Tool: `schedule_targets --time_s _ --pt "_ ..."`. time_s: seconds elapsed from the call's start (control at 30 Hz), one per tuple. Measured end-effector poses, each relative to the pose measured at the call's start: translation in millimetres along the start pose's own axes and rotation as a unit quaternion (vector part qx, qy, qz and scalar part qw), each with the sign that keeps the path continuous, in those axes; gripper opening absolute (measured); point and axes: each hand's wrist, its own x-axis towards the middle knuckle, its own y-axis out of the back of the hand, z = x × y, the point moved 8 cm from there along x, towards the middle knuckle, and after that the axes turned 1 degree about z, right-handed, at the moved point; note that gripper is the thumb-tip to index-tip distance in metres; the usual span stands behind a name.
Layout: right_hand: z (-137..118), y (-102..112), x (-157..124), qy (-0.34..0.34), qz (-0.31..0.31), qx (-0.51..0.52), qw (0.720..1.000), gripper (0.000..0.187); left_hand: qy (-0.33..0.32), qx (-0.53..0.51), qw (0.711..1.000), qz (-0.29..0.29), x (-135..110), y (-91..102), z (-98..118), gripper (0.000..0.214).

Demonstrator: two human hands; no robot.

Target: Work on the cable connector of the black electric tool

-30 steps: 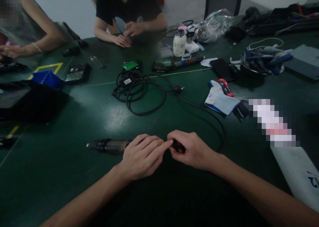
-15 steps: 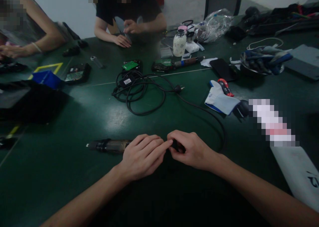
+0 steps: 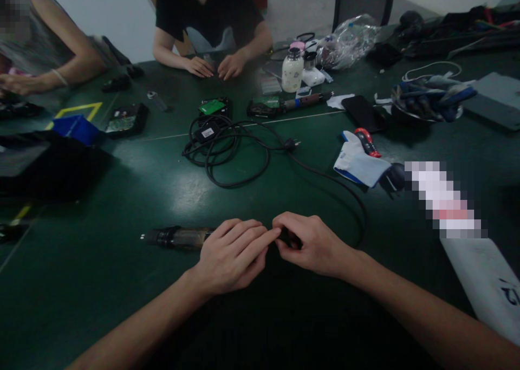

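A dark, brown-bodied electric screwdriver [image 3: 179, 238] lies on the green table, its metal tip pointing left. My left hand [image 3: 235, 253] wraps over its rear part from above and hides that end. Close by on the right, my right hand [image 3: 311, 242] is closed, with thumb and fingers pinching a black cable connector [image 3: 291, 239] at the tool's rear. The fingertips of both hands meet there, so I cannot tell whether connector and tool are joined. From beyond the right hand a black cable [image 3: 361, 210] curves away to a coil.
The coiled cable [image 3: 238, 185] with its plug [image 3: 290, 144] lies ahead. To the right are a white-and-blue glove [image 3: 357, 161], a red-and-black handle [image 3: 368, 142] and a long white package [image 3: 479, 283]. A black box [image 3: 36, 167] stands left. Two people sit opposite.
My hands and the screwdriver stay where they were. Across the table, the co-worker's raised hand has come down to the table beside the other hand.
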Motion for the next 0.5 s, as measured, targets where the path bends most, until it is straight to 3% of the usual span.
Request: schedule_targets --time_s 0.5 --pt "1.3 -0.8 -0.6 -0.004 -0.004 -0.007 1.000 0.017 0.005 -0.013 1.000 0.018 -3.8 0.5 -2.0 0.055"
